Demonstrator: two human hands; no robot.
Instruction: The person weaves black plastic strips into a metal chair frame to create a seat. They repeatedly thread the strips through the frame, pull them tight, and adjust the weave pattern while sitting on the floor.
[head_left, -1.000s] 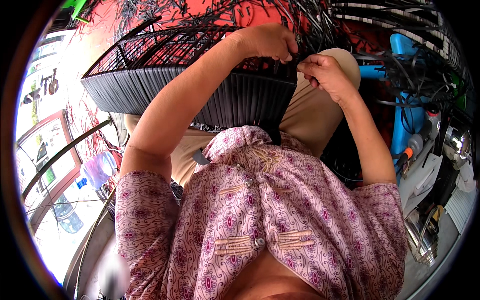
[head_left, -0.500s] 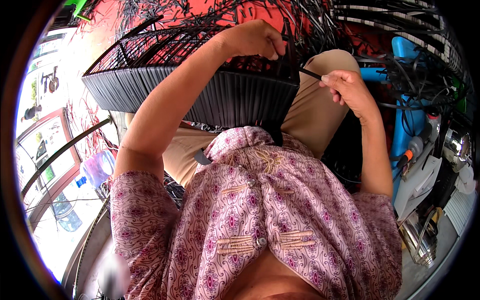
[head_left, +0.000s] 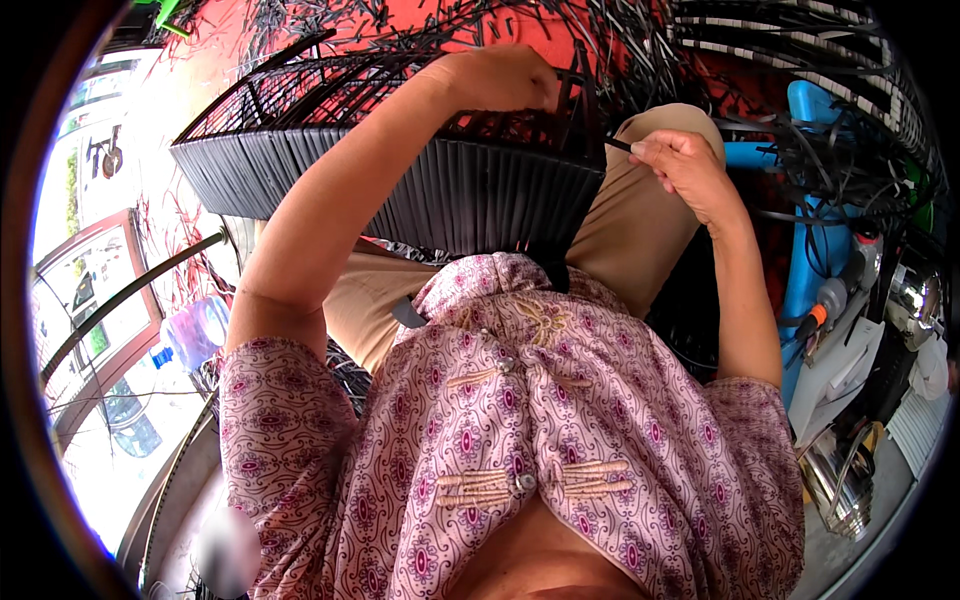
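Note:
Across my lap lies a long black frame (head_left: 470,195), its near side wrapped closely in black flat strips and its far part open bars. My left hand (head_left: 500,78) reaches over its top near the right end, fingers curled downward; what they hold, if anything, is hidden. Just off the frame's right corner, my right hand (head_left: 684,168) pinches a black strip (head_left: 619,144) between thumb and fingertips. That strip runs to the frame's corner, where its other end cannot be made out.
Loose black strips (head_left: 640,60) litter the red floor (head_left: 420,20) beyond the frame. To the right stand a blue plastic piece (head_left: 752,154) with tangled strips, an orange-and-grey tool (head_left: 822,305) and a shiny metal pot (head_left: 838,480). A clear plastic bottle (head_left: 195,333) is at the left.
My right hand has shifted slightly left, and less of the strip shows between it and the frame. My left hand has moved a little left, its fingers turned further down.

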